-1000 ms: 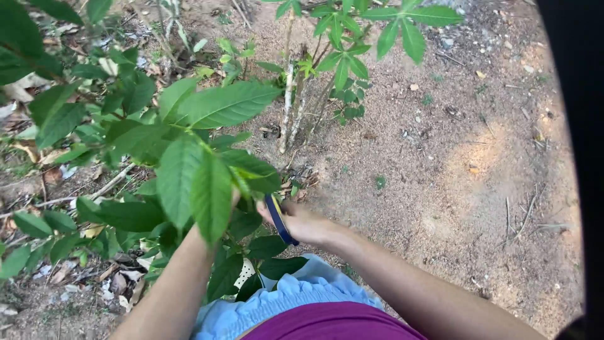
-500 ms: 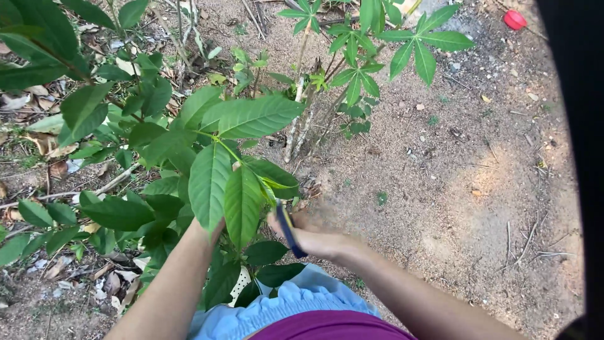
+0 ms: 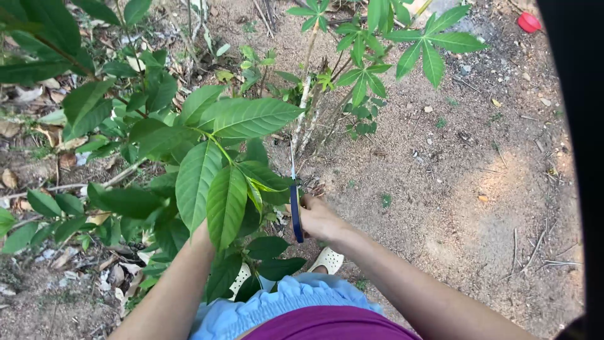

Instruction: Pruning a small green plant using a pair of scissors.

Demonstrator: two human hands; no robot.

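Here, the view looked down on two bare arms reaching into a leafy shrub over sandy ground.

- The right hand (image 3: 318, 217), just right of centre frame, was closed around the blue handle of a pair of scissors (image 3: 295, 204); the fingers wrapped the handle and hid most of it.
- The scissors stood near the middle of the frame, the long axis running almost straight up and down the picture. The handle lay at the lower end, against the hand; a thin pale blade pointed toward the top of the frame, its tip near the pale stems (image 3: 303, 123) above.
- Whether the blades were parted or together could not be told; only one narrow sliver showed.
- The scissors looked light, stiff and hard, with a smooth handle that was best taken where the hand already held it, well away from the blade.
- The left hand (image 3: 204, 234), lower left of centre, was buried under the large leaves (image 3: 214, 182); its wrist showed, but its fingers did not, so its hold could not be judged.
- The leaves looked soft, thin and easily torn; the green twig (image 3: 217, 145) bearing them seemed bendable.
- A pale shoe (image 3: 326, 259) sat below the right hand, and a red cap (image 3: 528, 22) lay in the upper right corner.
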